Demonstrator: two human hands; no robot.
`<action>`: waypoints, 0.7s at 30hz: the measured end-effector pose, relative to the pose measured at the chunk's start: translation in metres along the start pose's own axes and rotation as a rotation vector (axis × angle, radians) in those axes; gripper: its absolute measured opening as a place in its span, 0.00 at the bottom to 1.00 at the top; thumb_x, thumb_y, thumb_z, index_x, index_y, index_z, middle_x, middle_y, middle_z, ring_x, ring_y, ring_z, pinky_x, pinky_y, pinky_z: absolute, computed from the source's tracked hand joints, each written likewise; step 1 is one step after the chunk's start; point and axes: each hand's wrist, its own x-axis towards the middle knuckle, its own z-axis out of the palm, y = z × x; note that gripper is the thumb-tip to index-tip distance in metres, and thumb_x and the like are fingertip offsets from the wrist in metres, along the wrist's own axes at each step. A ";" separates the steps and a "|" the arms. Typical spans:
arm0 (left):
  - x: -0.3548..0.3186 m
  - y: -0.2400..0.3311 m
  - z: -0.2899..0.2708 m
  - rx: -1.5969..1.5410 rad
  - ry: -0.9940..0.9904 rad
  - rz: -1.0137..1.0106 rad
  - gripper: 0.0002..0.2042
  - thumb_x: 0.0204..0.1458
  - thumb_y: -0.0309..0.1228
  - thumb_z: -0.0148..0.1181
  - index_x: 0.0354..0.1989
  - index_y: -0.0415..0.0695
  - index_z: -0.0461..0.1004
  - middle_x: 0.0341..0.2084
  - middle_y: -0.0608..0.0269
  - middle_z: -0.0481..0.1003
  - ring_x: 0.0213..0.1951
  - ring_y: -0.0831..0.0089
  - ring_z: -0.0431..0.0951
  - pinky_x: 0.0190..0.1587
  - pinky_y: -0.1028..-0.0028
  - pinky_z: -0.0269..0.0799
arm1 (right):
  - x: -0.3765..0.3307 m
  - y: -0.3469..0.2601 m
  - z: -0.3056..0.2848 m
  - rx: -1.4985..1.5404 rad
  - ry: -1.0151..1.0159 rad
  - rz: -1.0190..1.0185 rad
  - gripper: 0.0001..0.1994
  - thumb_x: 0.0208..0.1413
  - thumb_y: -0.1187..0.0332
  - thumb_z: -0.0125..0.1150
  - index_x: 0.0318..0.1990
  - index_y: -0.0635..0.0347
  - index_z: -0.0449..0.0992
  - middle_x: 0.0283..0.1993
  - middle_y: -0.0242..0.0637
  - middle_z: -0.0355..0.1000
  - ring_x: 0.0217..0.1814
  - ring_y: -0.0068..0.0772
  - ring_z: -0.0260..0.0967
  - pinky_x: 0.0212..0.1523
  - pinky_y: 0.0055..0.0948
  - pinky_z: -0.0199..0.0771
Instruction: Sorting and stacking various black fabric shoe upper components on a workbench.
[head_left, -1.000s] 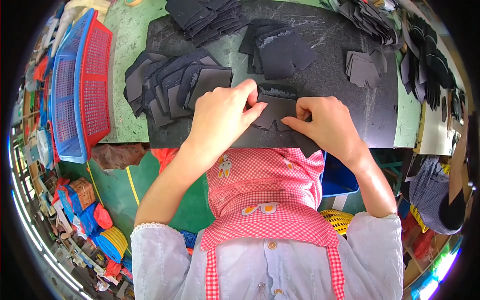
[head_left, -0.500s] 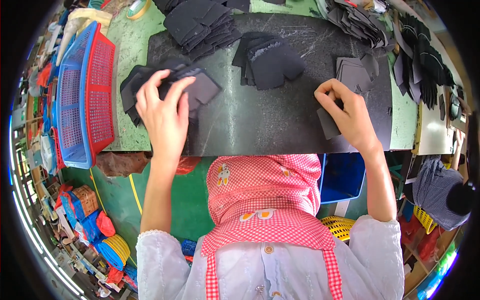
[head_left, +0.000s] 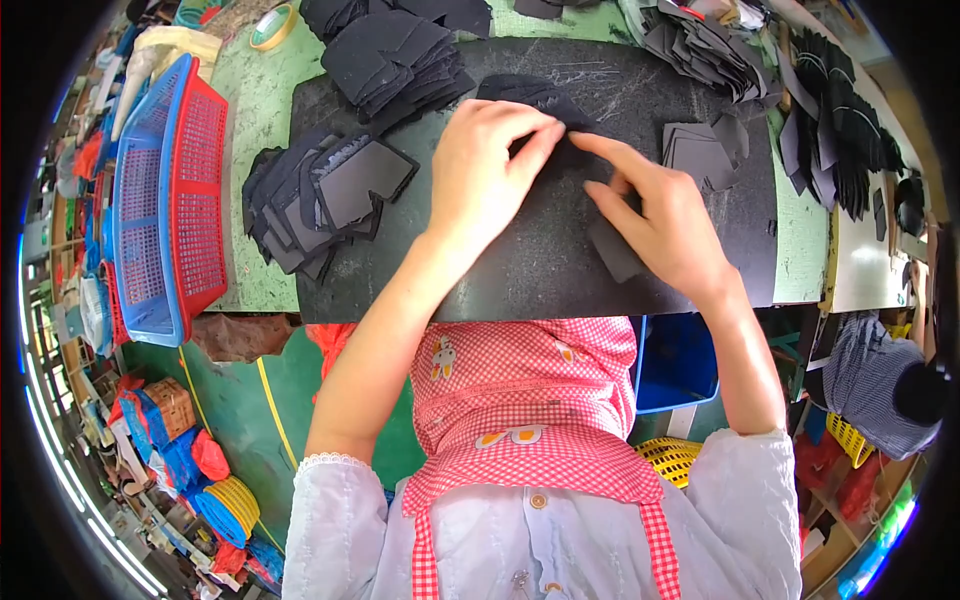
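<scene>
The dark flat piece point(head_left: 548, 100) at the far middle of the black mat point(head_left: 520, 270) is half hidden under my hands. My left hand point(head_left: 480, 170) pinches its edge; my right hand point(head_left: 660, 215) presses spread fingers beside it, covering another piece point(head_left: 612, 252). Left on the mat lies a heap of cut pieces point(head_left: 315, 195); beyond it, off the mat, a red and blue basket point(head_left: 165, 190).

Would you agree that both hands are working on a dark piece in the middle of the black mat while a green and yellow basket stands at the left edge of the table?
Not quite: in the head view the basket at the table's left edge is blue and red, not green and yellow. The rest holds: the left hand and right hand both rest on a dark piece in the middle of the black mat.
</scene>
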 end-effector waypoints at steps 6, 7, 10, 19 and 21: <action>-0.016 -0.005 -0.042 -0.303 0.444 -0.115 0.09 0.65 0.29 0.65 0.46 0.36 0.83 0.40 0.66 0.82 0.39 0.80 0.77 0.45 0.79 0.70 | 0.014 0.013 0.004 -0.166 0.022 -0.030 0.17 0.64 0.69 0.62 0.59 0.49 0.80 0.26 0.44 0.74 0.31 0.47 0.76 0.37 0.38 0.75; -0.032 -0.010 -0.054 -0.147 0.300 0.183 0.06 0.56 0.27 0.70 0.40 0.39 0.84 0.39 0.61 0.83 0.39 0.72 0.80 0.48 0.73 0.73 | 0.013 0.016 0.003 -0.134 0.044 -0.072 0.15 0.65 0.69 0.62 0.58 0.51 0.81 0.24 0.43 0.72 0.28 0.41 0.74 0.35 0.35 0.74; -0.071 0.014 -0.061 0.065 -0.333 0.258 0.12 0.46 0.37 0.76 0.39 0.52 0.86 0.45 0.67 0.80 0.49 0.63 0.75 0.55 0.60 0.70 | 0.020 0.007 0.001 0.050 0.123 0.075 0.10 0.63 0.68 0.62 0.51 0.54 0.82 0.30 0.46 0.79 0.35 0.51 0.80 0.37 0.43 0.79; -0.047 0.043 -0.061 -0.872 -0.251 -0.570 0.07 0.67 0.30 0.63 0.39 0.42 0.72 0.25 0.69 0.78 0.25 0.85 0.75 0.26 0.83 0.64 | 0.011 -0.021 -0.004 0.667 -0.054 0.305 0.12 0.65 0.63 0.69 0.45 0.63 0.79 0.27 0.28 0.75 0.26 0.16 0.71 0.26 0.20 0.69; -0.049 0.031 -0.079 -0.837 -0.361 -0.654 0.08 0.67 0.31 0.63 0.39 0.40 0.72 0.25 0.67 0.77 0.26 0.84 0.76 0.28 0.82 0.68 | 0.004 -0.006 -0.017 0.701 -0.278 0.389 0.11 0.66 0.63 0.67 0.42 0.64 0.80 0.29 0.28 0.77 0.26 0.14 0.72 0.25 0.15 0.69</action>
